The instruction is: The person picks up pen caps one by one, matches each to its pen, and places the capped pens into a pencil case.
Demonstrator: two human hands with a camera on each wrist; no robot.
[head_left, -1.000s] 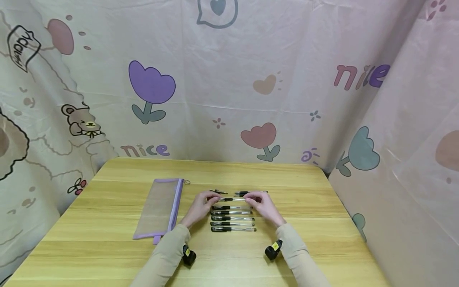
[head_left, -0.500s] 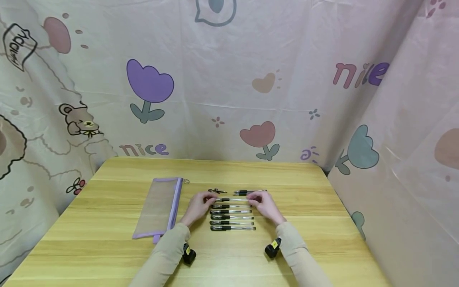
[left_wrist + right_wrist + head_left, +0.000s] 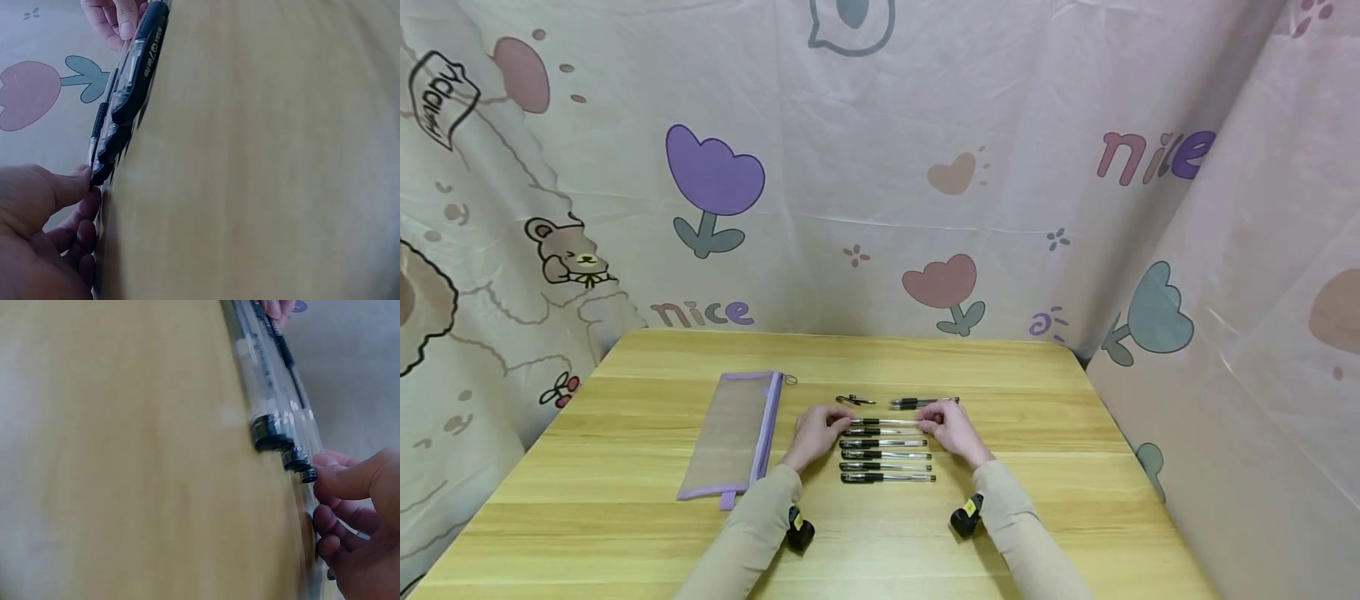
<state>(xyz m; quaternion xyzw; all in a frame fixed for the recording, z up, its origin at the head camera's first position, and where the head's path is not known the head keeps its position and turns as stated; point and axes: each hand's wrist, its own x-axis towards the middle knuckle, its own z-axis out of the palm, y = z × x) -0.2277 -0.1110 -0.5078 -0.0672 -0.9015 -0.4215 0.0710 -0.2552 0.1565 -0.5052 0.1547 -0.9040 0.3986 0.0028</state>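
Observation:
A clear-barrelled gel pen (image 3: 880, 422) with a black grip lies crosswise between my hands. My left hand (image 3: 817, 431) pinches its left end between thumb and finger, and my right hand (image 3: 952, 430) pinches the right end. Just below it, several similar pens (image 3: 886, 455) lie parallel in a column, black caps to the left. In the left wrist view, the left hand (image 3: 53, 231) holds the pen tip beside the stacked-looking caps (image 3: 134, 87). The right wrist view has the right hand (image 3: 356, 512) at the pens' black end plugs (image 3: 272, 434); its pinched end is covered by fingers.
More pens (image 3: 917, 403) lie beyond my right hand, and small black pen parts, apparently caps (image 3: 855, 400), beyond my left. A mesh pouch (image 3: 730, 437) with purple zip edging lies at the left of the wooden table (image 3: 1045, 517). A printed curtain (image 3: 850, 167) surrounds the table.
Both hands have brought the held pen slightly nearer to me, down against the top of the pen column. The right hand's grip has shifted a little to the right. The other pens stay put.

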